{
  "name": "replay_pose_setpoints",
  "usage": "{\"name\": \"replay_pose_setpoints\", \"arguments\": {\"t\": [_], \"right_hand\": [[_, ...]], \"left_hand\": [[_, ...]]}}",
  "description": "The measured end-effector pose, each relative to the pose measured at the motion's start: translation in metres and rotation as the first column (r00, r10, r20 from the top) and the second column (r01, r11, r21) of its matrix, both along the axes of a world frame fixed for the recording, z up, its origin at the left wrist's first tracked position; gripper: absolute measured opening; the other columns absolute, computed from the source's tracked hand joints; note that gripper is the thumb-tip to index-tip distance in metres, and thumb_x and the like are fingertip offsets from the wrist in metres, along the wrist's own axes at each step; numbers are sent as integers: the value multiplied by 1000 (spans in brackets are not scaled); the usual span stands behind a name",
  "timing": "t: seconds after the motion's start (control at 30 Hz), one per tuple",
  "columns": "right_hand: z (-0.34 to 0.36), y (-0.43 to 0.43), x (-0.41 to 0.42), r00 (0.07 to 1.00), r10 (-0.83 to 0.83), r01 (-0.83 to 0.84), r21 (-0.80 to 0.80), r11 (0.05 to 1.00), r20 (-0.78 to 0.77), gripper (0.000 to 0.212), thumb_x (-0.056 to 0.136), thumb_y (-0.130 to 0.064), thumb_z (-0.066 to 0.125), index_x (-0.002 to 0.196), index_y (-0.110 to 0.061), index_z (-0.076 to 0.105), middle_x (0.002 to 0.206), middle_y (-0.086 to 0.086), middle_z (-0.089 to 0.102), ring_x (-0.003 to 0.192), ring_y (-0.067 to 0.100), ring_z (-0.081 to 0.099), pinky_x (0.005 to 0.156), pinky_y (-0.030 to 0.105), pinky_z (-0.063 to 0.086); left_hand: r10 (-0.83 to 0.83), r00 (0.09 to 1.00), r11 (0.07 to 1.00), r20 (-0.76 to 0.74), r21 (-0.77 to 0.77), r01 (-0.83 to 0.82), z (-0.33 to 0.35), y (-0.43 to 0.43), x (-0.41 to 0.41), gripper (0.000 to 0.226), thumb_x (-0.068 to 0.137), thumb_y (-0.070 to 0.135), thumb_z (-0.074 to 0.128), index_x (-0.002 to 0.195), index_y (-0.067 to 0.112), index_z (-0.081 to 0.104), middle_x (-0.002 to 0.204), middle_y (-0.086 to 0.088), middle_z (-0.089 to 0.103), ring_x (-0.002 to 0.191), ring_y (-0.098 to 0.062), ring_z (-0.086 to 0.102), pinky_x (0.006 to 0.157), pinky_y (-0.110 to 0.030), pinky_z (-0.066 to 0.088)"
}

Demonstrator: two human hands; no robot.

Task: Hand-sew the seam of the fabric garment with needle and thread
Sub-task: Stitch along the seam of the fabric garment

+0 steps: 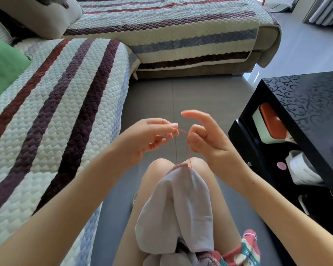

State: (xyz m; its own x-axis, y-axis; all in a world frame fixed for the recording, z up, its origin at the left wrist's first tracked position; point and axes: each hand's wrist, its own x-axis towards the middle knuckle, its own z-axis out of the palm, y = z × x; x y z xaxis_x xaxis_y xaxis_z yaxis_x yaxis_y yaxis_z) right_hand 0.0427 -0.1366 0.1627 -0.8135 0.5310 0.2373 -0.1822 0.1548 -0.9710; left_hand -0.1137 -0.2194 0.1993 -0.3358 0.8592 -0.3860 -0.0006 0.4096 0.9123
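The left hand [152, 137] pinches the thread [182, 131] at its fingertips, keeping a short span taut across to the right hand [206, 143]. That hand nips it under the thumb, forefinger raised clear. The thread drops to the garment [181, 208] on the knees below both hands, probably to tighten a stitch. No needle can be made out.

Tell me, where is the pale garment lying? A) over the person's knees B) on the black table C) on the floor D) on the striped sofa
A: the pale garment drapes over the knees, its red thread running up to the left hand and right hand.
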Motion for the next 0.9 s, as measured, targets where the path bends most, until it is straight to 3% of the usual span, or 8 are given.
{"name": "replay_pose_setpoints", "arguments": {"t": [0.07,0.17,0.27,0.43,0.57,0.67,0.73,0.9], "right_hand": [[2,2,2,998,-66,65,41,997,11,18,93,-8,47,98,-15,62,69,-17,56,63,4,46,67,15,38],[6,6,8,989,-145,145,9,989,0,18,96,0,49,87,-6,64,65,-7,56,59,9,50,62,17,43],[10,11,13,986,-168,168,-30,985,1,17,96,0,49,87,-4,64,68,7,59,61,19,56,63,25,49],[21,23,21,972,-232,233,-106,967,25,13,88,-17,59,81,-13,69,80,4,67,81,20,64,81,34,55],[35,43,28,979,-189,112,-561,820,-82,18,84,-13,54,76,-9,69,80,9,70,88,26,69,87,39,55],[39,63,30,973,-205,59,-746,663,-106,19,84,-11,48,75,-13,64,61,0,58,58,12,61,60,26,56],[30,77,31,973,-229,133,-713,689,-40,18,92,-9,43,80,-14,55,55,-4,42,46,8,40,46,18,39],[4,119,30,863,-492,499,-329,802,110,27,91,1,38,77,-14,55,55,-4,34,49,11,26,50,23,20]], "left_hand": [[15,996,999,-83,-40,-18,-11,-6,5,27,90,43,60,79,21,69,79,4,58,78,-12,52,75,-26,40],[-92,995,992,-29,-84,89,-23,-20,12,49,76,64,66,84,15,69,83,-1,66,80,-11,61,83,-30,50],[-204,978,978,-45,-50,202,-32,-31,24,35,75,44,80,86,11,73,78,1,69,74,-8,61,75,-23,49],[-44,996,993,-72,109,52,-44,-33,44,11,86,18,72,78,12,74,70,4,68,68,-5,57,66,-19,44],[16,1000,992,-6,128,-15,-47,-33,45,9,85,14,72,81,7,76,75,-3,72,71,-7,61,68,-19,46],[4,1000,994,19,107,-6,-48,-36,44,8,83,14,75,81,7,77,78,-7,74,72,-9,63,70,-23,47],[-23,999,995,46,95,18,-48,-39,42,13,77,21,78,79,8,77,78,-8,74,73,-11,63,72,-26,47],[-97,992,993,84,72,91,-47,-47,38,22,72,24,78,79,4,76,79,-6,71,78,-12,63,75,-24,47]]}}
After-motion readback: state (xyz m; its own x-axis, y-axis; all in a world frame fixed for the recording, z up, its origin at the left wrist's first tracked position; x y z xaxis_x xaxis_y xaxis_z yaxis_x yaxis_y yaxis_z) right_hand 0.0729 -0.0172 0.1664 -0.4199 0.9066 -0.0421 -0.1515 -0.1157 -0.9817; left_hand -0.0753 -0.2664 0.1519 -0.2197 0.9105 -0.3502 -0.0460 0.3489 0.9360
